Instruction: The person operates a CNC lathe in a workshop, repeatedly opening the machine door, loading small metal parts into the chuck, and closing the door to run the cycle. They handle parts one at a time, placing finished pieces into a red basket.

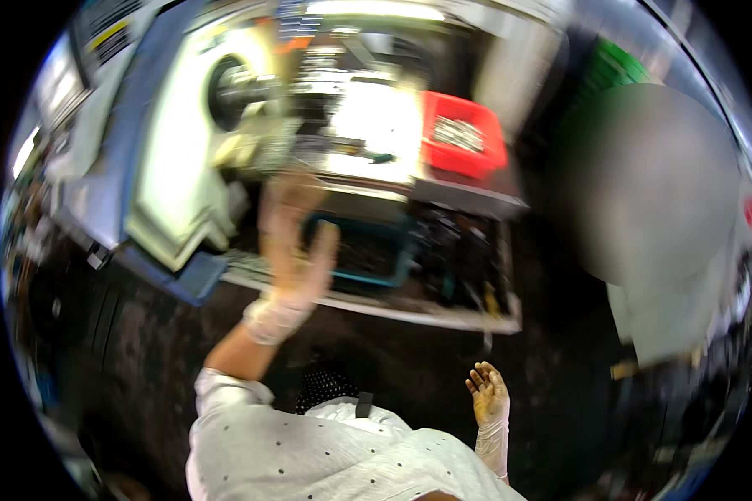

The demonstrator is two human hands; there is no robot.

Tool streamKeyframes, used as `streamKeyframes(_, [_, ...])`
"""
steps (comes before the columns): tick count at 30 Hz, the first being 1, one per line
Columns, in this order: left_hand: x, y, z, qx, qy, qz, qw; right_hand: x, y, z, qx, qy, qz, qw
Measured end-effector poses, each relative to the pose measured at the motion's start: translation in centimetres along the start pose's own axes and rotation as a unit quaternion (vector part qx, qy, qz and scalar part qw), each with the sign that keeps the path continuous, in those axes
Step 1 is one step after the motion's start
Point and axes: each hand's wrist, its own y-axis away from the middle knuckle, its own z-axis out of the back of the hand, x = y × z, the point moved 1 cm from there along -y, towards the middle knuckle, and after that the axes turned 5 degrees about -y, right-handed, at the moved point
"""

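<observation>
My left hand (pixel 291 250), in a thin pale glove, reaches up in front of a machine and is blurred by motion. Its thumb stands apart from the stretched fingers, and nothing shows in its grasp. Beyond the fingertips lies the machine's brightly lit flat bed (pixel 376 121), with a small dark green piece (pixel 382 158) at its near edge. Below and right of that hand is a teal bin (pixel 405 259) with dark contents. My right hand (pixel 489 394), in a stained glove, hangs low at the right with loosely bent fingers and holds nothing visible.
A red tray (pixel 497 154) of small metal parts sits on a ledge right of the bed. A round dark spindle part (pixel 228 92) juts from the pale machine housing (pixel 171 150) at left. Dark items (pixel 455 259) lie beside the teal bin. A large blurred grey shape (pixel 652 184) stands at right.
</observation>
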Motion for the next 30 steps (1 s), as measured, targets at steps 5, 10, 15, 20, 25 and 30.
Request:
streamKeyframes(5, [-7.0, 22.4, -30.8, 0.392, 0.287, 0.277, 0.829, 10.2, 12.9, 15.8, -0.196, -0.1, 0.16, 0.962])
streamKeyframes(10, [-27.9, 34.3, -43.6, 0.639, 0.395, 0.147, 0.643, 13.0, 28.7, 31.8, -0.37, -0.209, 0.349, 0.835])
streamKeyframes(15, [-29.8, 44.9, -55.1, 0.718, 0.429, 0.433, 0.335, 11.3, 33.3, 38.6, -0.53, -0.385, 0.395, 0.644])
streamKeyframes(20, [-36.8, 53.6, -66.3, 0.753, 0.419, 0.448, 0.239, 12.9, 34.7, 56.3, -0.574, -0.45, 0.445, 0.52])
streamKeyframes(25, [-51.1, 58.6, -78.1, 0.802, 0.484, 0.277, 0.213, 26.0, 35.3, 66.2, -0.481, -0.429, 0.498, 0.58])
streamKeyframes(30, [-67.3, 65.9, -86.2, 0.778, 0.597, 0.138, 0.136, 35.0, 38.0, 71.8, -0.594, -0.23, 0.507, 0.58])
